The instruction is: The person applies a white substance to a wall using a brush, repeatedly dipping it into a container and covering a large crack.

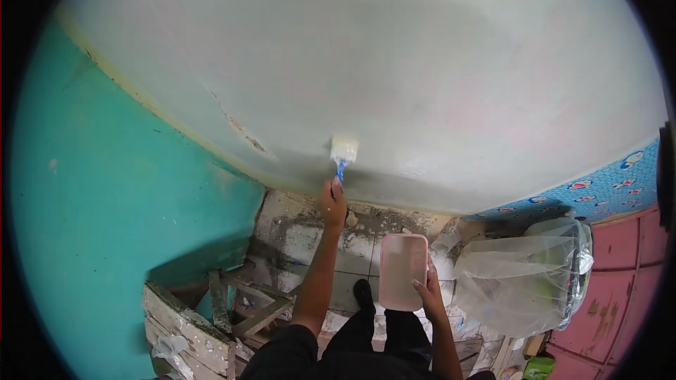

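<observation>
The left hand (332,203) grasped the blue handle of a paintbrush (343,150), bristles against the white wall (422,84) at twelve o'clock. At four o'clock, the right hand (431,291) gripped a pink container (403,271) by its side.

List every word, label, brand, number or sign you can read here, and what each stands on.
No text can be read.
Green packet: any print is too small and blurred.
Blue patterned strip: small pictures; any lettering is too small to read.
Brush: no readable marking.
Pink tub: none readable.
</observation>
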{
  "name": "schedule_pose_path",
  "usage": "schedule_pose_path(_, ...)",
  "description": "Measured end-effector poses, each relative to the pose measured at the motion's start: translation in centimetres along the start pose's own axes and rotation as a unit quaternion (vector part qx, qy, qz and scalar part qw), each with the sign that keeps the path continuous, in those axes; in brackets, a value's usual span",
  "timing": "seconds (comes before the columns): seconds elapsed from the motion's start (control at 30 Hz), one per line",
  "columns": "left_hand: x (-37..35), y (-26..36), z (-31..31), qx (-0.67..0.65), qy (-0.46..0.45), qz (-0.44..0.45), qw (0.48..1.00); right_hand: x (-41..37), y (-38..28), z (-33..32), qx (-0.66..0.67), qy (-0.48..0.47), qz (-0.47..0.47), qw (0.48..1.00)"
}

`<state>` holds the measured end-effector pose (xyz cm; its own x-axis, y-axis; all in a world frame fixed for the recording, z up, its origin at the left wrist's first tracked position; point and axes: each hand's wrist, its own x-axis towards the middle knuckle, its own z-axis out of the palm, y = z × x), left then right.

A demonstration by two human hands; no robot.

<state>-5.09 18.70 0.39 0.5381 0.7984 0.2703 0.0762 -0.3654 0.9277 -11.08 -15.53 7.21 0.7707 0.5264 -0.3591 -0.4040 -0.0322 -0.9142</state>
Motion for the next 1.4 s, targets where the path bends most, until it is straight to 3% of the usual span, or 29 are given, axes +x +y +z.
schedule_pose_path(0.13, -4.0, -7.8, 1.3, 0.116, -0.024, -0.063, 0.991, -0.9, -1.1, -0.2, 0.012, -0.001, 0.003, 1.0)
schedule_pose_path(0.2, -5.1, -8.7, 1.1, 0.185, -0.022, -0.09, 0.978, -1.3, -1.6, -0.5, 0.009, 0.0, -0.005, 1.0)
schedule_pose_path(0.3, -4.2, -7.4, 0.6, 0.119, -0.066, -0.225, 0.965, -1.9, -2.4, -0.9, 0.006, -0.002, -0.02, 1.0)
schedule_pose_path(0.4, -0.9, -1.3, -0.6, 0.054, -0.086, -0.172, 0.98, -2.0, -4.0, -1.3, 0.031, -0.01, -0.006, 0.999)
schedule_pose_path(0.5, 2.2, 6.4, -1.9, -0.064, -0.1, -0.235, 0.965, -1.8, -5.1, -2.4, 0.028, -0.035, -0.004, 0.999)
schedule_pose_path(0.7, 6.3, 29.3, -7.3, -0.202, -0.105, -0.212, 0.951, -0.4, -7.6, -4.5, -0.013, -0.052, -0.036, 0.998)
schedule_pose_path(0.9, 6.8, 43.9, -10.9, -0.211, -0.064, -0.08, 0.972, 1.9, -10.2, -6.2, 0.015, -0.066, -0.086, 0.994)
schedule_pose_path(1.03, 8.2, 48.2, -10.4, -0.224, -0.002, 0.028, 0.974, 2.8, -11.8, -7.3, 0.025, -0.082, -0.105, 0.991)
schedule_pose_path(1.1, 8.9, 48.1, -9.7, -0.233, 0.006, 0.045, 0.971, 2.5, -13.4, -7.4, 0.011, -0.084, -0.099, 0.991)
schedule_pose_path(1.23, 9.8, 41.1, -6.8, -0.226, -0.011, 0.015, 0.974, 2.5, -13.8, -8.5, -0.009, -0.089, -0.107, 0.99)
schedule_pose_path(1.4, 5.0, 24.2, -2.3, -0.137, 0.009, -0.008, 0.991, 1.7, -12.8, -9.6, -0.027, -0.053, -0.107, 0.993)
